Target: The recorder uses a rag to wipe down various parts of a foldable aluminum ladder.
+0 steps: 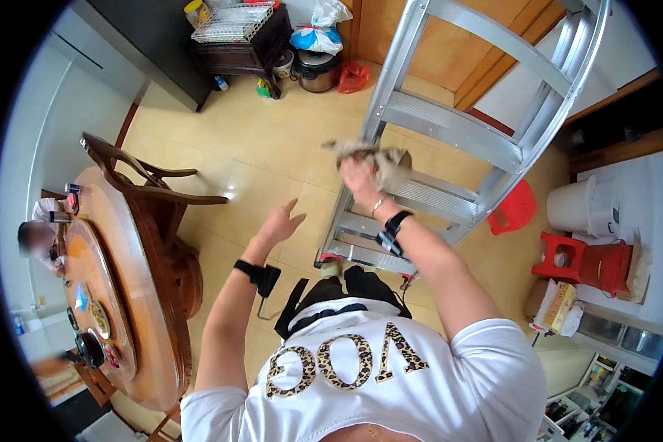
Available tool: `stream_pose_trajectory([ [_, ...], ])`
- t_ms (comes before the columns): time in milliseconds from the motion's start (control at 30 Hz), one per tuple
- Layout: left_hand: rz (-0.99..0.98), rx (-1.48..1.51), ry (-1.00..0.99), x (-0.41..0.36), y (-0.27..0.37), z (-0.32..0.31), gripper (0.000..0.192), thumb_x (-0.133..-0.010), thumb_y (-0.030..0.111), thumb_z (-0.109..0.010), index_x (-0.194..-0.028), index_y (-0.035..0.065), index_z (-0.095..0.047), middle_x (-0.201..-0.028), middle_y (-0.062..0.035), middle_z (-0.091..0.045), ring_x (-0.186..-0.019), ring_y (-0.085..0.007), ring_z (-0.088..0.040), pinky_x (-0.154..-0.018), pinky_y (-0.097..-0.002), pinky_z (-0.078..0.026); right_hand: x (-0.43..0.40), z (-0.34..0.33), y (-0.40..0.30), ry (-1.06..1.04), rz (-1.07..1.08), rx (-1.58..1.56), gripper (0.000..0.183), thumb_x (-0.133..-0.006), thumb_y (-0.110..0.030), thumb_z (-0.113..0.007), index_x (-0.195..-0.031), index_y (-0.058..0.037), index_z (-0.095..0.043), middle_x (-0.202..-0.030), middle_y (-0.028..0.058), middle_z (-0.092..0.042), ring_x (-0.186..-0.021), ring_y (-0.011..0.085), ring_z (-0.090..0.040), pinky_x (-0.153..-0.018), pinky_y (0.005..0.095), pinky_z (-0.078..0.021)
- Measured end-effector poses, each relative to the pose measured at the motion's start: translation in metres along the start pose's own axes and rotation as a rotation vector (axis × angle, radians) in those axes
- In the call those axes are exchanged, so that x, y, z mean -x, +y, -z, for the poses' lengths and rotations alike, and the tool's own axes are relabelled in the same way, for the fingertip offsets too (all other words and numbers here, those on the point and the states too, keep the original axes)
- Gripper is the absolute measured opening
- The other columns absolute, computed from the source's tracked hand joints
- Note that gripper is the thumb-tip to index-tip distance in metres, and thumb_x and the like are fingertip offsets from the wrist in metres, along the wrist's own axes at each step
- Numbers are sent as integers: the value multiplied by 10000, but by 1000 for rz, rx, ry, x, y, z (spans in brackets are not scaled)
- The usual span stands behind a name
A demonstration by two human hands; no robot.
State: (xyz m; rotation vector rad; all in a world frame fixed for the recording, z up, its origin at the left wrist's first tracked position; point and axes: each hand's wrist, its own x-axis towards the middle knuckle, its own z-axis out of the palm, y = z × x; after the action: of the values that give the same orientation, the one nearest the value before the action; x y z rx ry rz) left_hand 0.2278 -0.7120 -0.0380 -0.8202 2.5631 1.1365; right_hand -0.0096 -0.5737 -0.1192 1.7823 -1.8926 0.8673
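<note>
My right hand [359, 175] grips a crumpled beige cloth [392, 166], somewhat blurred, against the left rail side of an aluminum stepladder [453, 124]. The cloth lies over the area just above one of the ladder's ribbed steps. To the left of the ladder, my left hand [280, 222] is in the air above the tiled floor, its fingers apart and holding nothing. Both forearms wear black straps with small devices. The ladder stands upright right in front of my feet.
A carved wooden chair [143, 185] and a round wooden table [160, 331] with dishes are at left; a person sits beyond the table. Red plastic stools [580, 265], a red plastic item [514, 210] and a white bucket [572, 207] stand right. A dark wooden cabinet [237, 55] stands ahead.
</note>
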Motion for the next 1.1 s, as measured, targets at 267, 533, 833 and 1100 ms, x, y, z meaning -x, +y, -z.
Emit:
stream_pose_trajectory([
  [267, 151, 70, -30, 68, -49, 12, 600, -881, 326, -626, -1348, -4, -446, -1172, -297, -585, -1032, -392, -620, -872, -416, -503, 113, -3, -101, -624, -886, -323, 140, -813, -115, -539, -862, -38, -645, -923, 182, -649, -880, 334, -619, -796, 459, -482],
  [533, -15, 17, -67, 41, -108, -4, 559, -888, 347, -621, -1302, -10, -504, -1195, -296, -578, -1109, -376, -586, -910, -406, -482, 177, 224, -6, 574, -1738, -765, 341, -908, -306, -568, -913, 21, -664, -838, 118, -666, -741, 204, -594, -722, 359, -482],
  [833, -120, -50, -122, -7, 24, 39, 522, -904, 319, -614, -1279, -32, -521, -1208, -277, -582, -1149, -339, -572, -944, -387, -465, 5, 453, 113, 1191, -1133, -725, 286, -900, -315, -648, -927, -34, -602, -756, 36, -581, -523, 148, -490, -454, 292, -380],
  [1100, -549, 91, 151, -86, 178, 81, 658, -892, 299, -633, -1414, 12, -353, -1289, -296, -513, -1172, -376, -545, -956, -397, -451, -49, 409, 191, 412, -894, 548, 988, -682, -448, -799, -1350, 88, -307, -1349, 318, -387, -1277, 436, -360, -1073, 435, -308],
])
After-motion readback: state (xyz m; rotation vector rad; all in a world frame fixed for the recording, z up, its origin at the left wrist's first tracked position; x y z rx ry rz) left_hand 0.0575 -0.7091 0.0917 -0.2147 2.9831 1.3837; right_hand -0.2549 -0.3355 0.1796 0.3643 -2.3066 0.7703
